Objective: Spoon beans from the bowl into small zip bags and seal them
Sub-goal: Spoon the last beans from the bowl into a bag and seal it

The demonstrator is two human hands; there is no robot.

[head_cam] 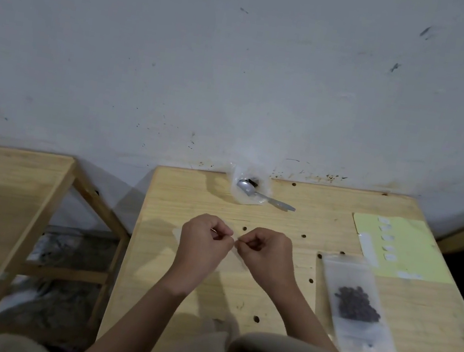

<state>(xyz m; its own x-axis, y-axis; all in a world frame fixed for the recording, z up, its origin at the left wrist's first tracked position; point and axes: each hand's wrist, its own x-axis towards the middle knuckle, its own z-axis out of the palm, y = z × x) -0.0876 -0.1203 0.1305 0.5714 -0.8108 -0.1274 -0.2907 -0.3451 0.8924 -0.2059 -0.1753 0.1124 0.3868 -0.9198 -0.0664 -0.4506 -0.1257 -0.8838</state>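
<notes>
My left hand [204, 239] and my right hand [266, 250] meet over the middle of the wooden table [281, 300]. Both pinch the top edge of a small clear zip bag [178, 233], which is hard to make out behind the fingers. A metal spoon [264, 196] lies at the table's far edge, its bowl resting on a clear plastic wrapper or container [246, 185] with a few dark beans in it. To the right lies a flat zip bag with dark beans [357, 304] inside.
A yellow sheet [412, 251] with small white labels sits at the table's far right. Several loose beans [303, 236] are scattered on the top. A second wooden table [4, 181] stands to the left, with a gap between. The wall is close behind.
</notes>
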